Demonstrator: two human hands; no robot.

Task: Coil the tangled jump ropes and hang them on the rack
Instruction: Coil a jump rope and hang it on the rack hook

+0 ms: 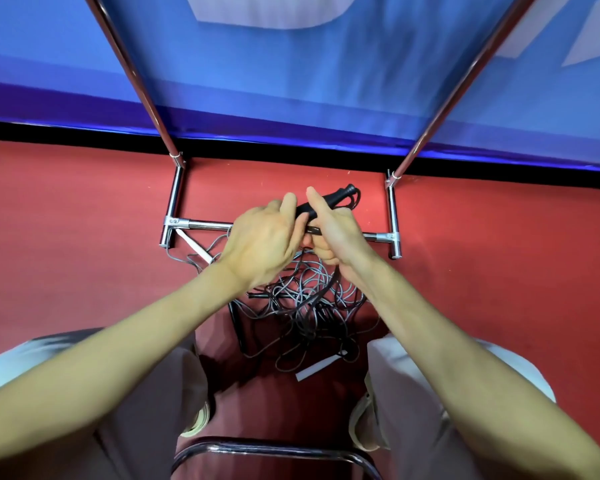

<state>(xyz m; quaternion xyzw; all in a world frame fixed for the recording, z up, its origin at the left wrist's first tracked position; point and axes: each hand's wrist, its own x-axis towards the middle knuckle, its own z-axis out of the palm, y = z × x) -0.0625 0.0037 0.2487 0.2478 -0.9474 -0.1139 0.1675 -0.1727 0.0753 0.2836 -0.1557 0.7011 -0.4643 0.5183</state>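
A tangled heap of black and grey jump ropes (305, 299) lies on the red floor between my feet. My left hand (260, 244) and my right hand (333, 233) meet above it, both gripping black rope handles (336, 199) that point up and to the right. A thin black cord loops off the handle tip and another hangs from my right hand down into the heap. White handles (194, 247) lie at the heap's left and lower right edges. The chrome rack (201, 224) stands just beyond my hands; its low crossbar passes behind them.
The rack's two slanted chrome poles (142, 81) rise left and right in front of a blue banner (291, 81). My knees flank the heap, and my shoes (198, 420) rest on the floor. A dark curved chair-frame tube (274, 448) sits at the bottom centre.
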